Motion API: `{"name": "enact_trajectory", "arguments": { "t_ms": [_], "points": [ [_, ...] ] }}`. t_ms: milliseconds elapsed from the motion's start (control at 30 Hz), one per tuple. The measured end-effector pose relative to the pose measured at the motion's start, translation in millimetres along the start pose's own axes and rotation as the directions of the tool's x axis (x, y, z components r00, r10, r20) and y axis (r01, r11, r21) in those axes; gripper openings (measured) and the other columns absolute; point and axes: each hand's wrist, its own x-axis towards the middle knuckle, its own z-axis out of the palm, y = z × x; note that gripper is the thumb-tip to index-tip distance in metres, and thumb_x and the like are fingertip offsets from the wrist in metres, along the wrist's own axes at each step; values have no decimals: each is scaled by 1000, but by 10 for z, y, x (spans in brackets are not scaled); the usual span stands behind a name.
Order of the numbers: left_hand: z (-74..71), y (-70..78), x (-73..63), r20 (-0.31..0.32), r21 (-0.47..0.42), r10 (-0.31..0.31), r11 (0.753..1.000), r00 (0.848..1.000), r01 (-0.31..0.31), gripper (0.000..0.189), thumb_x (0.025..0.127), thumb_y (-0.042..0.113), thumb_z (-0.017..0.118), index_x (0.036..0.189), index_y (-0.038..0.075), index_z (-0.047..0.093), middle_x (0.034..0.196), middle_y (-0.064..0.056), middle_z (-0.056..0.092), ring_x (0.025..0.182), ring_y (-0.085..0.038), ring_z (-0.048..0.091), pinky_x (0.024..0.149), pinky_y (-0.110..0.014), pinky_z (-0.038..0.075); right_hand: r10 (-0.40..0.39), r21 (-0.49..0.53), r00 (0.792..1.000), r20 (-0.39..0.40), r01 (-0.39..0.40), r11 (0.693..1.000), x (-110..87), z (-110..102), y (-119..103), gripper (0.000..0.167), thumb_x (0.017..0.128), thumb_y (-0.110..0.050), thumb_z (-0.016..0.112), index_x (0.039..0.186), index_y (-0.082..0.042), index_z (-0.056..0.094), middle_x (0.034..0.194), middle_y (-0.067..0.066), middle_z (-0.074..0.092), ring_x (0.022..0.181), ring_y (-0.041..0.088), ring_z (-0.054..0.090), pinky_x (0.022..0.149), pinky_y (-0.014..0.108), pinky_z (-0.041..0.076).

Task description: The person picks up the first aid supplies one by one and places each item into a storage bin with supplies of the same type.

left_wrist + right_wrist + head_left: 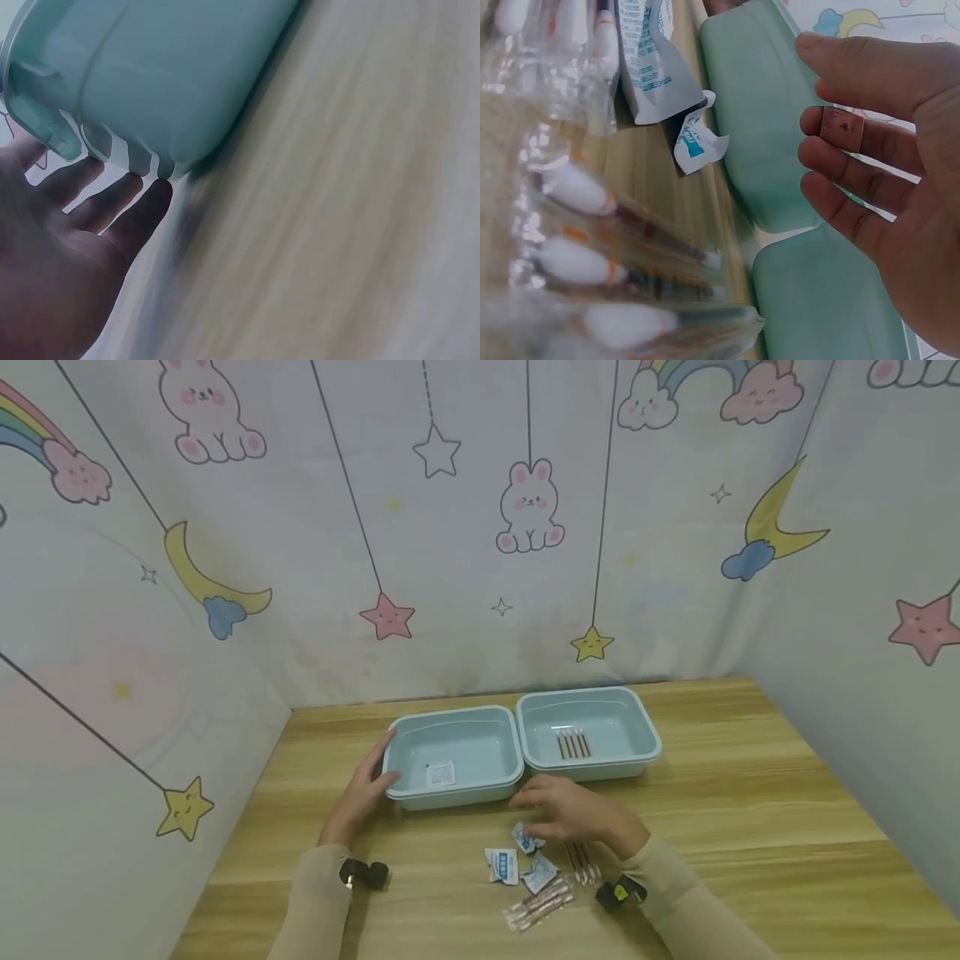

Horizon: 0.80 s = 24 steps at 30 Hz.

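Observation:
My left hand [363, 797] rests on the left end of a pale blue plastic tub [480, 745]. In the left wrist view its fingertips [161, 191] meet the tub's end wall, fingers spread. A small white sachet [441, 773] lies inside that tub. My right hand [581, 810] hovers with nothing in it, just in front of the tubs and over the loose packets, its fingers loosely extended; one finger wears a plaster [843, 129]. Below it lie blue-and-white sachets [501, 866] and a clear pack of brown-stemmed cotton swabs [583, 862], partly hidden by the hand.
A second pale blue tub [622, 739] stands at the right of the first, holding a pack of several swabs [573, 744]. Another swab pack [538, 906] lies nearer me on the wooden table [750, 827]. A printed curtain [465, 560] closes off the back and sides.

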Motion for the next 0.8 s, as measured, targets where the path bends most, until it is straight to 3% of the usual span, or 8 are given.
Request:
{"name": "enact_trajectory", "arguments": {
  "t_ms": [333,800],
  "points": [
    [13,12,-28,-9,11,-2,1000,1000,2,70,94,6,51,156,11,19,163,-17,11,150,-40,8,119,-58,9,69,1,997,46,-69,998,9,62,-11,42,86,-28,73,122,-9,66,122,4,63,114,20,58,100,35,49],
    [11,19,-20,-9,29,0,1000,1000,0,70,94,7,51,156,10,20,163,-17,12,149,-40,9,119,-58,11,90,-15,994,68,-89,996,-4,99,2,41,87,-31,72,122,-10,66,122,3,63,113,19,58,99,34,50]
  ]
}}
